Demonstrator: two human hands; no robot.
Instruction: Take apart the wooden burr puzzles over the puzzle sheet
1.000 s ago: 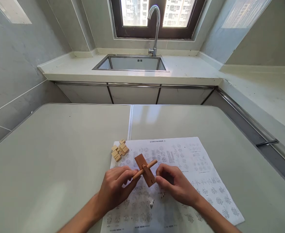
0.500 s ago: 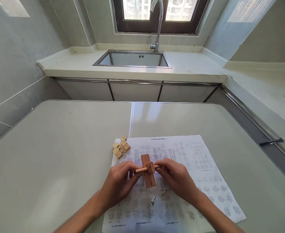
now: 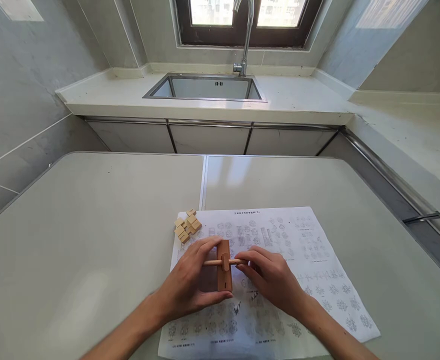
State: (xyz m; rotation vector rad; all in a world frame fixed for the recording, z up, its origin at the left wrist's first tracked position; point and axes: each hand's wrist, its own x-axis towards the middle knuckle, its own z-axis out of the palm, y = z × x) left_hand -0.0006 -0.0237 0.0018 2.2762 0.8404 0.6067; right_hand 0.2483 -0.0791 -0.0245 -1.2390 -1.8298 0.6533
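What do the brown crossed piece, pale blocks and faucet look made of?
Brown crossed piece: probably smooth, low-sheen wood, given its warm color; grain is unclear.
Pale blocks: likely unpainted wood, given their tan, dull faces.
Faucet: likely polished metal, from its silvery highlights.

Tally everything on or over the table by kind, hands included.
Hands: 2 (left hand, right hand)
Brown wooden assembly: 1
Pale block cluster: 1 (single blocks too small to count surely)
Printed sheet: 1
Total: 5
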